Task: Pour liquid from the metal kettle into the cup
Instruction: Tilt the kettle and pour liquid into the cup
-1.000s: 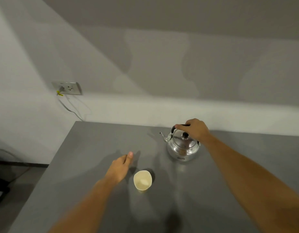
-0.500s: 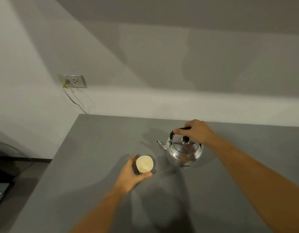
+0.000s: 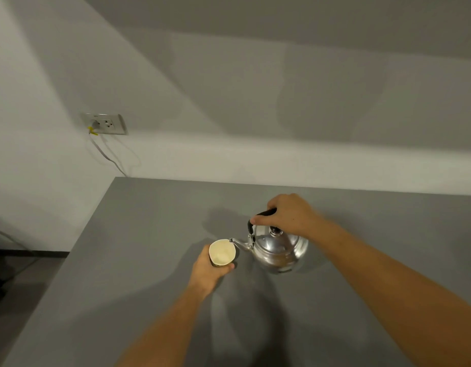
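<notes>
The right hand (image 3: 290,214) wraps its grip around the black handle (image 3: 263,214) of the kettle (image 3: 278,249), which sits toward the far edge of the grey table (image 3: 139,260), its spout (image 3: 238,242) pointing left. The left hand (image 3: 209,270) closes its grip on the cup (image 3: 222,252) from the near side. The cup is just left of the kettle, and the spout tip reaches its rim.

Grey table (image 3: 139,260) against white wall (image 3: 229,102) with socket (image 3: 107,124)
</notes>
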The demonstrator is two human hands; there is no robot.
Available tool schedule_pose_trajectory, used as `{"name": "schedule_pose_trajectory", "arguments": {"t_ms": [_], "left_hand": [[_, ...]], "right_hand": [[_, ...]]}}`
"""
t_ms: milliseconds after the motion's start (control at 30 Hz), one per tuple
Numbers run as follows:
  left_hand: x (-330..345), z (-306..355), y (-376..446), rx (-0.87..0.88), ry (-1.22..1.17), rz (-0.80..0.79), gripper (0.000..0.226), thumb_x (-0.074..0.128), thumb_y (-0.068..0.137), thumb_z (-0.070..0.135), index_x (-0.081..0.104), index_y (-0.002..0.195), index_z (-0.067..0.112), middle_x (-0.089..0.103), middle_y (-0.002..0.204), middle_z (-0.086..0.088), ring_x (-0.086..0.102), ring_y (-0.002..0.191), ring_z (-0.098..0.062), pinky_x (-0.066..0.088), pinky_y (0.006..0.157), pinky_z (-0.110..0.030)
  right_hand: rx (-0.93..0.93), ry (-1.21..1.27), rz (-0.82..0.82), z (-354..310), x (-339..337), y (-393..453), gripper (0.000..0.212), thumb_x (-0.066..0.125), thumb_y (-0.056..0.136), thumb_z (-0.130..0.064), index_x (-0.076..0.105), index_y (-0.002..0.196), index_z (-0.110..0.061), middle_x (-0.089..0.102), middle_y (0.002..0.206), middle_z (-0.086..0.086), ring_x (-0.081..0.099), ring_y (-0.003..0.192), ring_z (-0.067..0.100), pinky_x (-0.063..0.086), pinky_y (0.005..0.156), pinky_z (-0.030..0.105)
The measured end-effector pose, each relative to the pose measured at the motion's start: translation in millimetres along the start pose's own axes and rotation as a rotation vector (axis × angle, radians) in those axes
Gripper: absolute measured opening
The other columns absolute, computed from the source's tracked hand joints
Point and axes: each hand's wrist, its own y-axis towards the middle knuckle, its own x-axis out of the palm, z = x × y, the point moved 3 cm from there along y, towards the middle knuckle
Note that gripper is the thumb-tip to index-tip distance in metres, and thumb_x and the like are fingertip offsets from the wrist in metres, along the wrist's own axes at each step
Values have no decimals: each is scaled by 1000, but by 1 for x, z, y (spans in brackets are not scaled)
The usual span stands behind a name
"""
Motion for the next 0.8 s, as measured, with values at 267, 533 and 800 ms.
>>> {"name": "schedule_pose_trajectory", "arguments": {"t_ms": [267, 533, 800], "left_hand": [[1, 3, -4, -11, 0, 28, 57, 92, 63, 21, 56, 105, 35, 70, 104, 11, 65, 97, -11, 46, 73, -21], [-2, 5, -7, -7, 20, 24, 59, 91, 65, 24, 55, 111, 33, 68, 104, 13, 64, 94, -6, 45, 71, -18], [-1, 9, -11, 12, 12, 15, 58, 90, 67, 21, 56, 114, 29, 69, 107, 11, 65, 98, -8, 45, 69, -15]], "right_hand": [[-31, -142, -63, -25, 5, -7, 57, 74, 72, -66, 57, 58, -14, 56, 52, 0, 52, 52, 18, 41, 52, 31], [-48, -295, -51, -39, 7, -7, 53, 70, 74, -66, 54, 57, -18, 54, 55, -1, 50, 51, 17, 34, 47, 28], [-84, -400, -38, -52, 8, -7, 52, 69, 77, -63, 46, 57, -21, 50, 58, 0, 44, 50, 15, 30, 46, 28]]}}
